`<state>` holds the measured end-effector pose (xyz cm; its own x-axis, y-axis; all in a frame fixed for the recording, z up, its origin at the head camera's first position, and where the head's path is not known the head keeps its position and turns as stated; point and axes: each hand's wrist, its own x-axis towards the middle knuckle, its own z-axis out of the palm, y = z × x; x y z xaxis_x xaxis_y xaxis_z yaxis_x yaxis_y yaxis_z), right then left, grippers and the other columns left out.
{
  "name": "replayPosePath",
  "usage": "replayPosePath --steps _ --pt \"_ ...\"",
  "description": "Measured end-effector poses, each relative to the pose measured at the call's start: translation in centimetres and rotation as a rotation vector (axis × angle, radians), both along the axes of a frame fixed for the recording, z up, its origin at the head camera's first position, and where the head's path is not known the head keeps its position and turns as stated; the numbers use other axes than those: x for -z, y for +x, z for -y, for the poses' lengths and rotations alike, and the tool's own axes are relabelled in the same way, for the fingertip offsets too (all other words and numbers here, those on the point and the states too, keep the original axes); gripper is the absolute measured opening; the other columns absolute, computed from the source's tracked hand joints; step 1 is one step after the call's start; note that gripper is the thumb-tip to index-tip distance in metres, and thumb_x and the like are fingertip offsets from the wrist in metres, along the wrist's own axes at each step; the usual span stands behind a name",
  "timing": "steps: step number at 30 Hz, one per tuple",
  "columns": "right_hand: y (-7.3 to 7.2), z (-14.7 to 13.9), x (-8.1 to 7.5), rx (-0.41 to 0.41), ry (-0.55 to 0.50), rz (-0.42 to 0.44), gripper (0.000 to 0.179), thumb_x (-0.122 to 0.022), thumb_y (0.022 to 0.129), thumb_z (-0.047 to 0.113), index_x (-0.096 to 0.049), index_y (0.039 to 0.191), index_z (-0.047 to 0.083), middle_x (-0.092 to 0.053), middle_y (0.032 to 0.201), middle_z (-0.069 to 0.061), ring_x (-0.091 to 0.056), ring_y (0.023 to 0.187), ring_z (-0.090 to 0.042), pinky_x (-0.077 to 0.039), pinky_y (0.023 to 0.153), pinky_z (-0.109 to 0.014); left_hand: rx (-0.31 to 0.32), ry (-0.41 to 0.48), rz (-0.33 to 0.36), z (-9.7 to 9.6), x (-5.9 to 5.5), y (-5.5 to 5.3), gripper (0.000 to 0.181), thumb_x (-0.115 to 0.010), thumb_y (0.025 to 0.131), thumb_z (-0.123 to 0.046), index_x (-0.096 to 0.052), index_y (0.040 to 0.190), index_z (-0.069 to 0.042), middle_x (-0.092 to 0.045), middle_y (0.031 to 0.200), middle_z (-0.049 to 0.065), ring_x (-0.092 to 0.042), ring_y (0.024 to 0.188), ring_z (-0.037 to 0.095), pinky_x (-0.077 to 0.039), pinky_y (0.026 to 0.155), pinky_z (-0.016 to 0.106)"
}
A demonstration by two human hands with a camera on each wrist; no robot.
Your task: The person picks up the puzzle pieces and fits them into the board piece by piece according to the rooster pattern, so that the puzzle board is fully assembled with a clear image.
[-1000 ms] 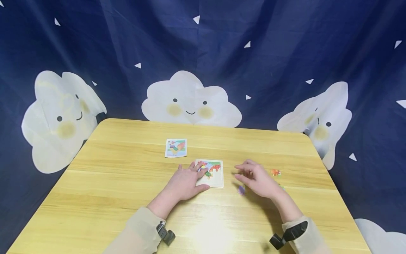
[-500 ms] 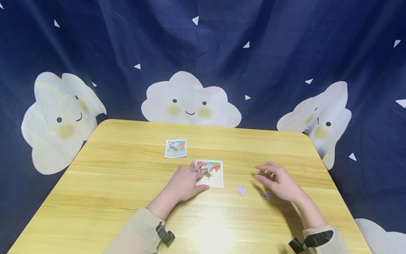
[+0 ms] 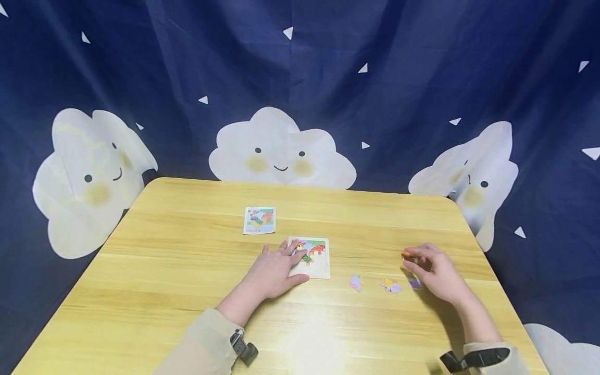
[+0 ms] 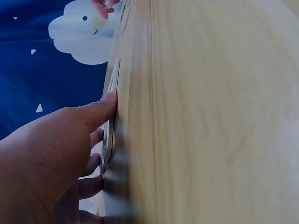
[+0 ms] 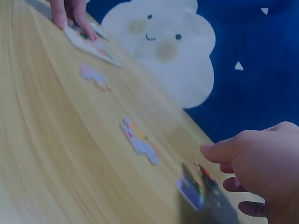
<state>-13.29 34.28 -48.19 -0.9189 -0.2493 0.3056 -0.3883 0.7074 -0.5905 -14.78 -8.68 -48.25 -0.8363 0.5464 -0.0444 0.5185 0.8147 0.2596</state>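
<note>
My left hand (image 3: 276, 271) rests on a small puzzle board (image 3: 321, 268), its fingers spread over the partly filled rooster picture. In the left wrist view the thumb lies along the board's near edge. Over at the right, my right hand (image 3: 433, 271) hovers with loosely bent fingers above an orange-red puzzle piece (image 5: 206, 176) and a purple-and-green puzzle piece (image 5: 190, 193). The head view hides part of both behind the fingers. Between the hands lie a lilac-pink puzzle piece (image 3: 356, 283) and a yellow-and-lilac puzzle piece (image 3: 391, 285).
A square picture card (image 3: 260, 221) of the rooster lies behind the board to the left. The wooden table (image 3: 187, 224) ends at a dark blue curtain (image 3: 300, 67) printed with white clouds. Each sleeve carries a black wrist camera (image 3: 245, 348).
My right hand has moved right, away from the board, to the orange-red piece. The yellow-and-lilac piece now lies uncovered on the table. My left hand has stayed on the board.
</note>
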Motion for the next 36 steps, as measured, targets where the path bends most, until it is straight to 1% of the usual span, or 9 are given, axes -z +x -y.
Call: replayPosePath --steps 4,9,15,19,23,27,30,34,36 --pt "-0.2 -0.9 0.1 0.044 0.032 0.01 0.034 -0.083 0.092 0.007 -0.074 0.123 -0.005 -0.065 0.1 -0.01 -0.055 0.083 -0.019 -0.044 0.072 -0.024 -0.004 0.001 0.003 0.0 0.1 0.0 0.073 -0.056 0.102 -0.065 -0.051 0.16 -0.02 -0.036 0.168 0.009 -0.037 0.152 0.038 -0.032 0.111 0.077" --pt "-0.4 -1.6 0.0 0.093 0.046 0.055 0.041 -0.082 0.095 0.014 -0.07 0.129 -0.005 -0.062 0.098 -0.01 -0.053 0.082 -0.02 -0.043 0.068 -0.026 -0.005 0.004 0.003 0.0 0.1 -0.1 0.074 -0.056 0.102 -0.066 -0.051 0.16 -0.02 -0.036 0.168 0.008 -0.037 0.152 0.038 -0.032 0.111 0.077" --pt "-0.8 -1.8 0.3 0.082 0.099 0.111 0.037 -0.083 0.095 0.021 -0.074 0.123 -0.002 -0.062 0.102 -0.008 -0.052 0.084 -0.019 -0.043 0.071 -0.028 -0.016 0.006 0.015 0.0 0.1 -0.1 0.074 -0.056 0.102 -0.065 -0.051 0.16 -0.02 -0.035 0.169 0.007 -0.035 0.153 0.037 -0.031 0.112 0.077" --pt "-1.0 -1.8 0.4 0.076 0.083 0.15 0.028 -0.083 0.094 0.018 -0.077 0.116 0.002 -0.06 0.101 -0.008 -0.05 0.084 -0.02 -0.041 0.071 -0.029 -0.02 0.008 0.02 0.0 0.2 -0.1 0.075 -0.056 0.101 -0.066 -0.05 0.16 -0.021 -0.035 0.169 0.006 -0.033 0.154 0.036 -0.029 0.112 0.077" --pt "-1.1 -1.8 0.3 0.073 0.08 0.159 0.021 -0.084 0.093 0.015 -0.074 0.107 0.003 -0.06 0.1 -0.008 -0.051 0.084 -0.02 -0.042 0.071 -0.028 -0.019 0.009 0.018 -0.1 0.3 -0.1 0.075 -0.056 0.101 -0.066 -0.05 0.16 -0.021 -0.034 0.169 0.006 -0.033 0.154 0.036 -0.029 0.112 0.077" --pt "-0.9 -1.6 0.2 0.065 0.064 0.176 0.022 -0.084 0.092 0.011 -0.067 0.104 0.003 -0.061 0.092 -0.005 -0.054 0.079 -0.017 -0.045 0.068 -0.027 -0.019 0.008 0.022 -0.1 0.4 0.0 0.075 -0.056 0.102 -0.066 -0.05 0.161 -0.021 -0.034 0.17 0.006 -0.033 0.154 0.036 -0.029 0.112 0.077" --pt "-0.8 -1.3 0.3 0.061 0.059 0.17 0.021 -0.082 0.094 0.008 -0.066 0.106 0.003 -0.063 0.087 -0.001 -0.057 0.075 -0.014 -0.048 0.065 -0.026 -0.018 0.008 0.022 -0.1 0.4 0.0 0.075 -0.055 0.102 -0.066 -0.049 0.161 -0.021 -0.033 0.17 0.006 -0.033 0.154 0.036 -0.029 0.112 0.078" --pt "-0.6 -0.8 0.5 0.076 0.11 0.131 0.021 -0.08 0.095 0.009 -0.071 0.113 0.001 -0.066 0.087 0.002 -0.059 0.075 -0.013 -0.05 0.066 -0.027 -0.018 0.003 0.017 -0.1 0.4 0.0 0.074 -0.054 0.102 -0.066 -0.049 0.161 -0.021 -0.032 0.17 0.006 -0.032 0.155 0.036 -0.028 0.113 0.077" --pt "-0.6 -0.6 0.5 0.079 0.141 0.118 0.023 -0.079 0.096 0.009 -0.074 0.117 0.0 -0.067 0.088 0.001 -0.058 0.076 -0.014 -0.048 0.066 -0.029 -0.017 -0.001 0.015 -0.1 0.5 0.0 0.074 -0.054 0.103 -0.066 -0.049 0.161 -0.021 -0.032 0.17 0.006 -0.032 0.155 0.036 -0.028 0.113 0.077"
